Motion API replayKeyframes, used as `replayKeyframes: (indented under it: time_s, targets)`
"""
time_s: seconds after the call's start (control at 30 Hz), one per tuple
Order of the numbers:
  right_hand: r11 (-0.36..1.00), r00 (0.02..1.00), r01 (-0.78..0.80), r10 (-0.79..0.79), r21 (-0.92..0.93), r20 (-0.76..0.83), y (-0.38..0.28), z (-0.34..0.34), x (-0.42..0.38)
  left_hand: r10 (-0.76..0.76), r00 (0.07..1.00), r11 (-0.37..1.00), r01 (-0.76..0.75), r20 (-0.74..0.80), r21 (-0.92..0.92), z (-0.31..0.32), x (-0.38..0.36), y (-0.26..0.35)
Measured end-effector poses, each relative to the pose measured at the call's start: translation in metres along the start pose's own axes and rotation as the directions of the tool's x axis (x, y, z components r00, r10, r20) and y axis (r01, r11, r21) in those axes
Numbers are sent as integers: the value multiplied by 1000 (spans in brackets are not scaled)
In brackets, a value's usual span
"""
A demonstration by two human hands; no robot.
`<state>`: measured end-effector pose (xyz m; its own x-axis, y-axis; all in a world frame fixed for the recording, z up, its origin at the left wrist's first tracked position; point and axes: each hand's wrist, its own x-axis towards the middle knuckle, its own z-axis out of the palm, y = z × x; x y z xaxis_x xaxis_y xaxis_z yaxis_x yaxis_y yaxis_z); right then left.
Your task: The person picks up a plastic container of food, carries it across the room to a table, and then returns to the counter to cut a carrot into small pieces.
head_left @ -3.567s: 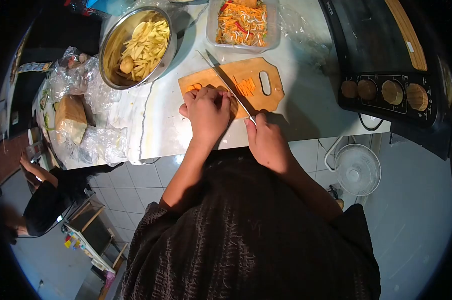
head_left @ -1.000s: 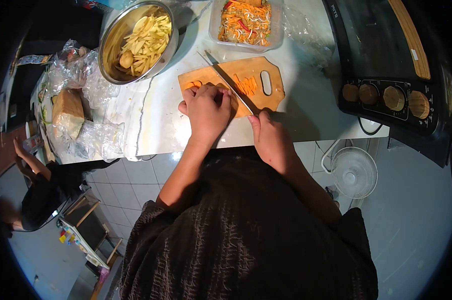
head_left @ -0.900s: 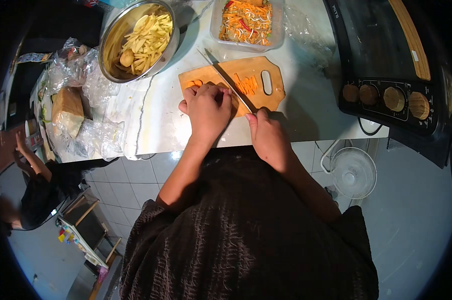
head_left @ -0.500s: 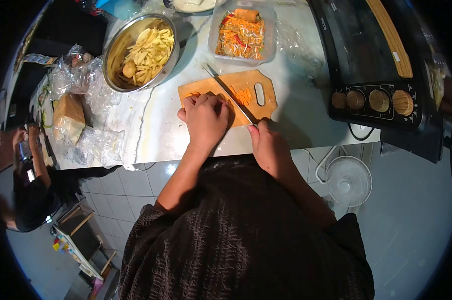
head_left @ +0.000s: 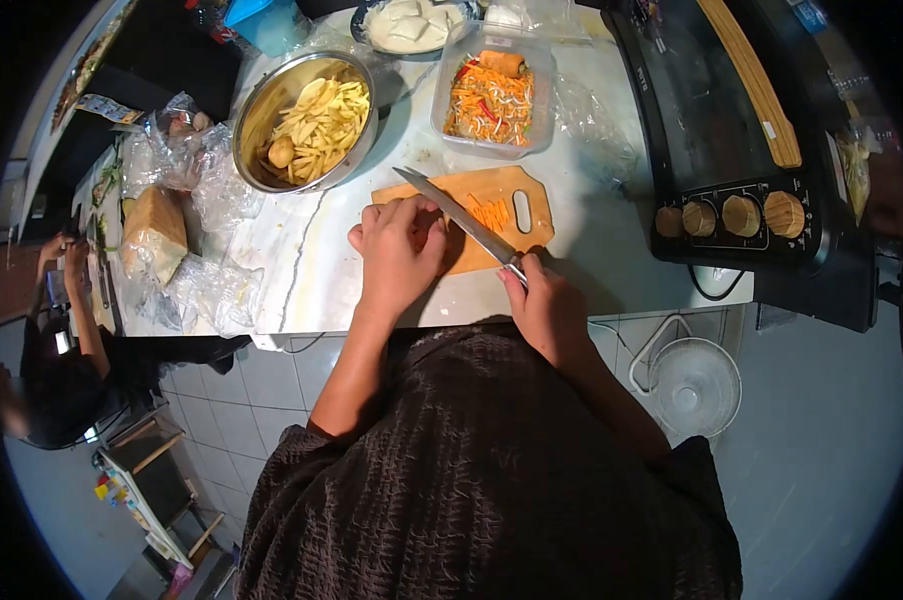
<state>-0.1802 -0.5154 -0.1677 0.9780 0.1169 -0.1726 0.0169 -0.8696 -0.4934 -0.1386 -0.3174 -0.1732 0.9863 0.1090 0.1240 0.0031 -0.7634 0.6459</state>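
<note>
A kitchen knife point(head_left: 463, 219) is gripped by its handle in my right hand point(head_left: 548, 312), its blade slanting up and left across the wooden cutting board point(head_left: 536, 205). Thin carrot sticks point(head_left: 488, 212) lie on the board to the right of the blade. My left hand point(head_left: 399, 248) is at the board's left edge, left of the blade. Its fingers are curled together, and whatever they pinch is hidden.
Behind the board stand a metal bowl of potato strips point(head_left: 246, 125) and a plastic container of shredded vegetables point(head_left: 439, 110). A toaster oven point(head_left: 711, 260) is at right. Plastic-wrapped bread point(head_left: 156, 232) lies left. Another person's hands point(head_left: 66, 255) show far left.
The camera view has shifted a little. My left hand has moved left relative to the board, and the knife's blade has turned, showing more of its flat side. Orange pieces beside my left fingers no longer show.
</note>
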Motion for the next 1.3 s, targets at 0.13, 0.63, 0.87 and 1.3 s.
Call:
replayKeyframes:
  time_s: [0.13,0.63,0.87,1.3]
  targets:
    - [999,999,29,-29,18,-16,3,-9,-3,103,991,994,-102,83,-26,-1,-2,5]
    - [954,999,-41,47,296,-13,9,-9,-11,-132,991,973,130,-4,190,-13,-1,-33]
    - [941,999,-51,43,333,31,12,-5,-6,-58,996,996,54,65,65,-25,-11,-37]
    - [920,983,-146,91,364,162,-1,-5,-9,100,990,959,-122,98,254,3,-21,-6]
